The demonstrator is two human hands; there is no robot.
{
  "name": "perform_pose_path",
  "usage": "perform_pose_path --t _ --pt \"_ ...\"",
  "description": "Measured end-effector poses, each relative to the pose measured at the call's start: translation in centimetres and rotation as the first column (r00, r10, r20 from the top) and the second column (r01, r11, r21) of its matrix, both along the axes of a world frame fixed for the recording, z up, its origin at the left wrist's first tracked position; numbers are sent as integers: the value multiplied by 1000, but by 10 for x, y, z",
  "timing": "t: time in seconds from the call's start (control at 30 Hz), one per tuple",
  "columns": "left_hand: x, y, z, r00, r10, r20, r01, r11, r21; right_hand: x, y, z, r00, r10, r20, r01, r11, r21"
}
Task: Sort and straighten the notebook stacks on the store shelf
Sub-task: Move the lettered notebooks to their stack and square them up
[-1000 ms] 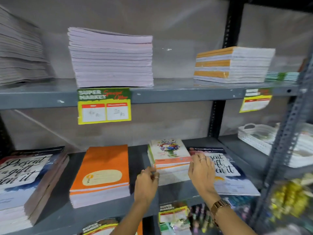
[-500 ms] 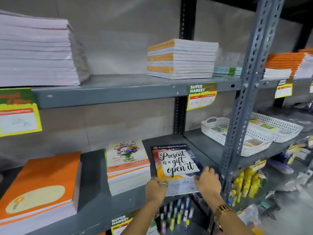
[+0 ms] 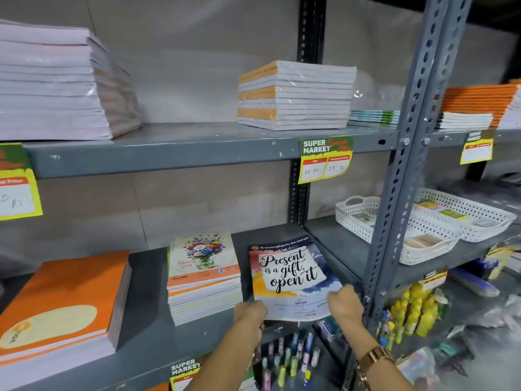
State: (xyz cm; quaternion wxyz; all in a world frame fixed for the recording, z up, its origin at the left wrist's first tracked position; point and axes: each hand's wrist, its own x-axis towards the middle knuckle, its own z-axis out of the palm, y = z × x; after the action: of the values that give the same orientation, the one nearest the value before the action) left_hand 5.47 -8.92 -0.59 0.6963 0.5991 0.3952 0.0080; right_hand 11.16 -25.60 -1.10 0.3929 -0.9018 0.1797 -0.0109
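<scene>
A thin notebook printed "Present is a gift, open it" lies at the right end of the grey middle shelf, its near edge over the shelf's front lip. My left hand grips its near left corner. My right hand holds its near right corner, close to the metal upright. Left of it stands a stack of floral-cover notebooks, then an orange-cover stack. On the upper shelf sit a tall pinkish-white stack and an orange-and-white stack.
White perforated baskets stand on the shelf to the right of the upright. Yellow price tags hang from the shelf edges. Pens and yellow bottles fill the shelf below. More orange notebooks sit at the upper right.
My view swung to the right. Both hands left the floral stack and took hold of the near corners of the "Present is a gift" notebook.
</scene>
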Motion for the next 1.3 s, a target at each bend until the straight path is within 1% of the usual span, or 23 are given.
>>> perform_pose_path --t 0.17,0.3,0.4,0.53,0.63,0.77,0.87,1.03,1.13,1.3 --pt "-9 -3 6 994 -43 100 39 999 36 -11 5 9 979 -72 191 63 997 51" --pt "-19 8 17 963 -109 245 85 991 107 -18 18 24 949 -99 300 65 991 120" --pt "-26 24 30 930 -76 360 31 991 130 -22 34 37 934 -79 349 17 984 178" --pt "-40 55 41 892 -13 451 -58 988 143 -29 67 53 907 -23 420 -89 965 246" --pt "-56 85 44 860 70 505 -157 979 133 -40 99 63 888 62 456 -187 954 234" --pt "-80 130 51 835 174 522 -285 948 140 -58 147 72 872 186 452 -307 929 209" --pt "-97 162 56 832 205 516 -343 921 186 -71 180 77 863 237 447 -355 913 202" --pt "-136 218 62 784 304 541 -450 879 159 -103 241 79 838 328 437 -456 860 229" --pt "-167 258 67 764 328 556 -496 849 181 -130 285 81 803 383 456 -530 809 253" --pt "-226 332 68 770 329 547 -539 795 280 -171 357 84 759 456 466 -614 739 276"
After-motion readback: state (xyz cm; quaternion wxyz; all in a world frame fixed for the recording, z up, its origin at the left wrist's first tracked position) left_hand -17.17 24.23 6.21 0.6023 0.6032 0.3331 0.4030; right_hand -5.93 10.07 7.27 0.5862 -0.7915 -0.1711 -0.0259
